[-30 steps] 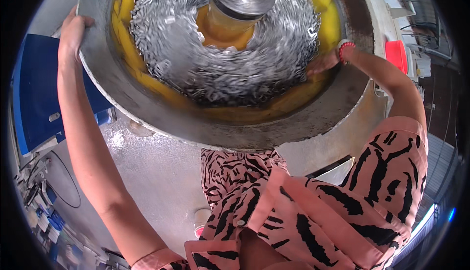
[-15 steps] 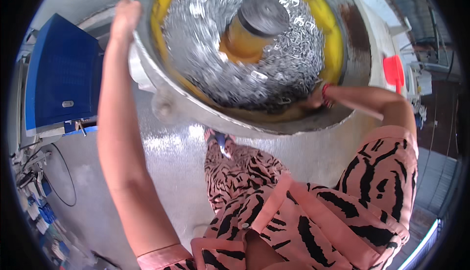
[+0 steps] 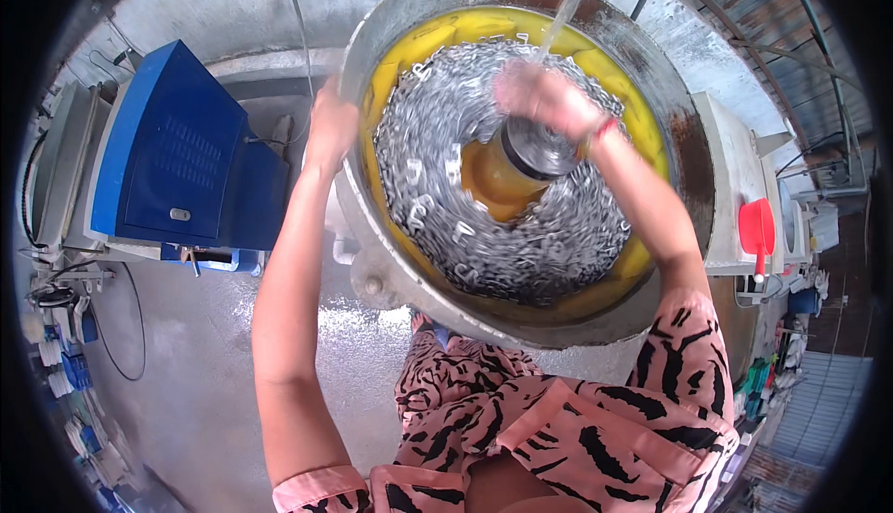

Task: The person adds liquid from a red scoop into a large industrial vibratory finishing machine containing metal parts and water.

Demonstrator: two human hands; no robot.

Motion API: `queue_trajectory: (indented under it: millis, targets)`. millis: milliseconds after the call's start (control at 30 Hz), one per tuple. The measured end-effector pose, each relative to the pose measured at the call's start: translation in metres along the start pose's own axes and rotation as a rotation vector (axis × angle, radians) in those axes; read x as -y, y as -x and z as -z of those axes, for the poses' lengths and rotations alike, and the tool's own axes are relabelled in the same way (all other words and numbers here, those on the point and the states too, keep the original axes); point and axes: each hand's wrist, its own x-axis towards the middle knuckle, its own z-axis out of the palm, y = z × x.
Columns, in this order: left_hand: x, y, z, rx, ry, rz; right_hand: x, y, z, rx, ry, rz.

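A big round metal tub (image 3: 696, 141) with a yellow lining (image 3: 423, 43) holds a ring of small silvery metal pieces (image 3: 437, 169), partly smeared by motion. From its middle rises a brownish-yellow post (image 3: 502, 173) with a dark round cap (image 3: 539, 147). My left hand (image 3: 332, 127) is closed on the tub's rim at the left side. Above the pieces, just beyond the cap, is my right hand (image 3: 549, 99), with a red band on the wrist. Motion smears its fingers. A clear, streaky stream or tube (image 3: 569, 6) comes down from the top behind that hand.
On the left stands a blue metal cabinet (image 3: 172, 150). A red dipper (image 3: 756, 229) hangs by a pale box (image 3: 730, 169) on the right. A thin hose (image 3: 296, 11) runs down the back wall. Wet-looking floor (image 3: 214, 336) lies below, with a black cable (image 3: 139, 327).
My right hand has moved from the tub's near right edge up and left to beyond the post. The view has shifted, so the tub sits lower. My left hand stays at the rim.
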Motion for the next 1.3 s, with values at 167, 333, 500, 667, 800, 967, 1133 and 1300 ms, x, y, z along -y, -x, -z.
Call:
queue_trajectory:
  millis: [167,333,500,667,800,967,1133,1300]
  targets:
    - [-0.014,-0.001,-0.011,0.051,-0.011,0.040,0.133,-0.099,0.100,-0.297,-0.403,0.581]
    - [-0.003,0.000,0.001,0.077,-0.005,0.042,0.142,-0.177,0.146,-0.333,-0.557,0.667]
    - [-0.016,-0.004,-0.009,0.046,-0.110,0.035,0.107,-0.177,0.194,-0.696,-0.461,0.490]
    - [0.001,-0.005,-0.005,0.006,-0.027,0.076,0.016,-0.093,0.136,-0.399,1.538,-0.123]
    - [0.004,-0.009,-0.010,0.025,-0.059,0.005,-0.069,-0.028,0.070,-0.376,2.177,0.283]
    - [0.008,-0.011,-0.007,0.008,-0.113,-0.019,-0.115,0.049,0.067,-0.238,2.377,0.657]
    - [-0.004,-0.004,-0.004,0.059,-0.050,0.036,-0.097,0.085,0.082,0.021,2.377,0.733]
    - [0.002,-0.009,-0.010,0.008,-0.148,-0.028,-0.112,0.079,0.080,-0.112,2.385,0.693]
